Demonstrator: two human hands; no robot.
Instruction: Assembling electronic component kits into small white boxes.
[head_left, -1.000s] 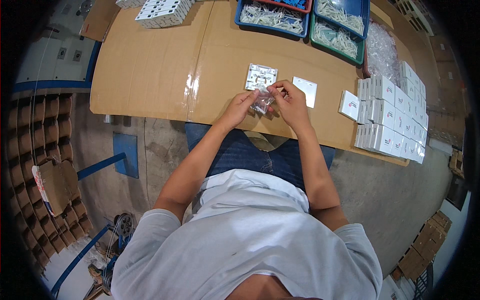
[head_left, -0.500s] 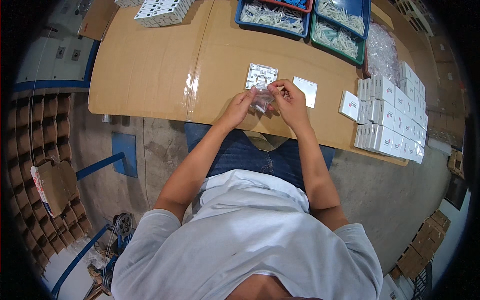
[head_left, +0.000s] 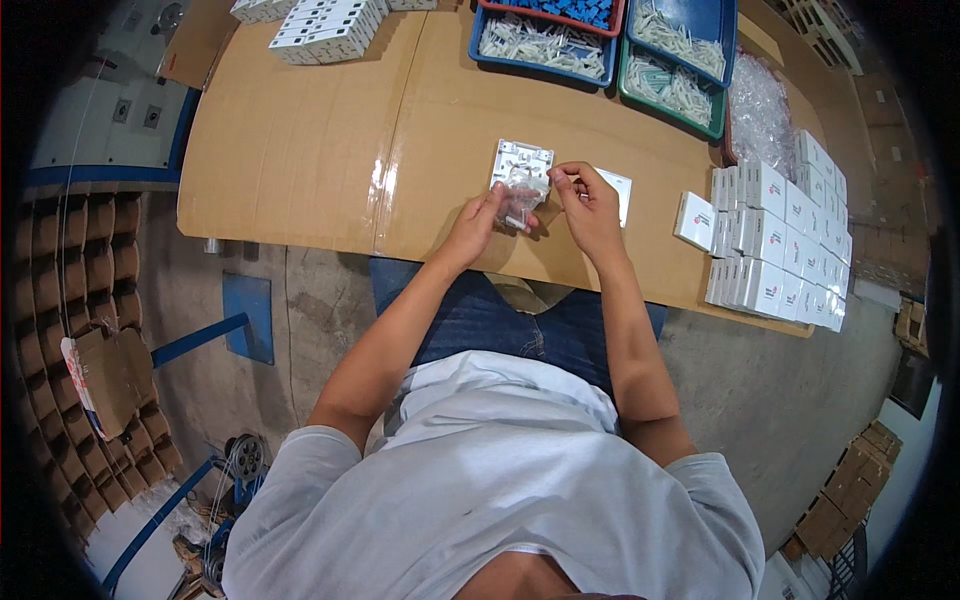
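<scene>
My left hand (head_left: 478, 222) pinches a small clear plastic bag (head_left: 520, 200) just above the cardboard-covered table (head_left: 320, 150). My right hand (head_left: 585, 198) is a little to the right of the bag, its thumb and forefinger pinched together near the bag's top corner; whether they hold something tiny I cannot tell. A white moulded plastic plate (head_left: 522, 160) lies flat on the table right behind the bag. A white card-like piece (head_left: 620, 192) lies partly hidden behind my right hand.
Stacked small white boxes (head_left: 775, 245) fill the table's right side, with one box (head_left: 695, 220) apart. Blue trays (head_left: 545, 40) and a green tray (head_left: 672, 90) of white parts stand at the back, beside a pile of clear bags (head_left: 760, 110). White parts (head_left: 325, 25) sit far left.
My right hand has drawn slightly to the right, away from the bag. The left hand keeps hold of the bag in nearly the same place.
</scene>
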